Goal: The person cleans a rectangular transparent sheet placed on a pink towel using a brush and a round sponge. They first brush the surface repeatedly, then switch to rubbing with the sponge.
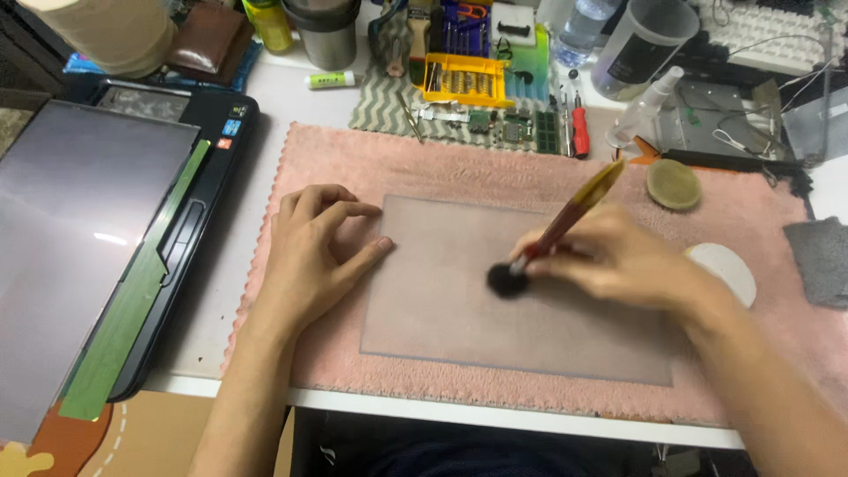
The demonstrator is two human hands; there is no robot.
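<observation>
- Here we see the right hand [618, 261] with its fingers grasping a red-handled brush [565, 221]; the dark bristle head [507, 280] touches a translucent grey sheet [459, 318] near its middle.
- The sheet lies flat on a pink towel mat [353, 159] at the centre of the white surface [256, 97].
- The left hand [309, 256] rests at the sheet's 9 o'clock edge, fingers bent and holding nothing, the thumb tip and fingertips pressing on the sheet's upper left corner.
- Bare sheet lies open toward 6 and 7 o'clock from the brush head; the mat shows a margin past every sheet edge.
- At 3 o'clock from the sheet sit a white round pad [729, 269], partly covered by the right wrist, and a tan round pad [674, 184] above it.
- At 12 o'clock, past the mat's edge, a yellow screwdriver-bit case [464, 79] and a red-handled screwdriver [579, 128] crowd the surface.
- At 9 o'clock an opened laptop [97, 230] lies just beside the mat, cut off by the frame's left edge.
- The brush tip is blurred, and the sheet's right corners are hidden under the right forearm.
</observation>
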